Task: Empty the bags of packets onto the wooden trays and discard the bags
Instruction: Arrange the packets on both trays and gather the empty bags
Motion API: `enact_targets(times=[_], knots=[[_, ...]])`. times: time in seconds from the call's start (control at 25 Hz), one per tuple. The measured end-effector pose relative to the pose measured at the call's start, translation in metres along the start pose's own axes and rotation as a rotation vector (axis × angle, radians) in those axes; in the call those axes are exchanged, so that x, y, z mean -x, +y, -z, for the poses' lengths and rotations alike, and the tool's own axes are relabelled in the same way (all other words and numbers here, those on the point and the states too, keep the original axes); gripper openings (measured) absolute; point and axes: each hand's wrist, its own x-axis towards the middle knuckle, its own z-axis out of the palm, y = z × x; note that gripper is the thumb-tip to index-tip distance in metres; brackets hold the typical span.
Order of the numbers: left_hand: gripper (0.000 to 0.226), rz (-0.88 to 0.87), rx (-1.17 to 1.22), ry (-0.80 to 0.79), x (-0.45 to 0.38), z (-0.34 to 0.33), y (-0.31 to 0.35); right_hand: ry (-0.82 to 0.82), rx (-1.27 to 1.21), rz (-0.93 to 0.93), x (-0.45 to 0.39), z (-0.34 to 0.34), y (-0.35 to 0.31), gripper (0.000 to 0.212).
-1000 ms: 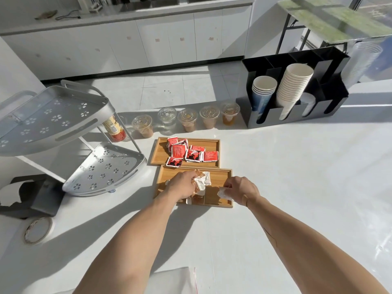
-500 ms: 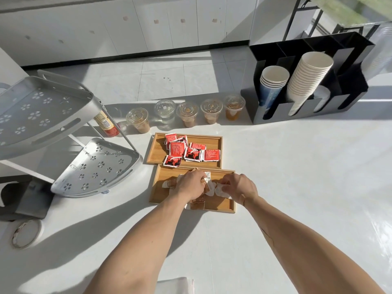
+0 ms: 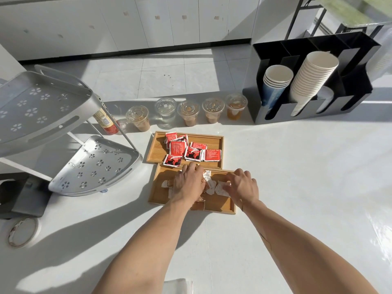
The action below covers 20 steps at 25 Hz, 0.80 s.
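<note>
Two wooden trays lie side by side on the white counter. The far tray (image 3: 214, 140) holds several red packets (image 3: 192, 150). The near tray (image 3: 159, 197) holds white and brown packets (image 3: 209, 183). My left hand (image 3: 188, 184) rests palm down on the pile in the near tray, hiding the packets under it. My right hand (image 3: 242, 187) is at the tray's right side, fingertips closed on a white packet (image 3: 220, 187). An empty clear bag (image 3: 178, 286) lies at the bottom edge, between my forearms.
A row of lidded plastic cups (image 3: 188, 113) stands behind the trays. A black cup holder (image 3: 358, 81) with paper cup stacks is at the back right. A metal two-tier corner shelf (image 3: 95, 164), a red-labelled bottle (image 3: 106, 122) and a tape roll (image 3: 22, 232) are on the left.
My left hand has lowered from holding packets above the near tray to lying flat on the pile. My right hand has shifted slightly inward over the tray. The camera has tilted forward.
</note>
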Motion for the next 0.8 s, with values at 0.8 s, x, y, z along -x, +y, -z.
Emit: enact_targets(times=[0.8], knots=[[0.048, 0.243, 0.091, -0.192, 0.144, 0.044, -0.11, -0.007, 0.119, 0.19, 0.098, 0.008, -0.066, 0.045]])
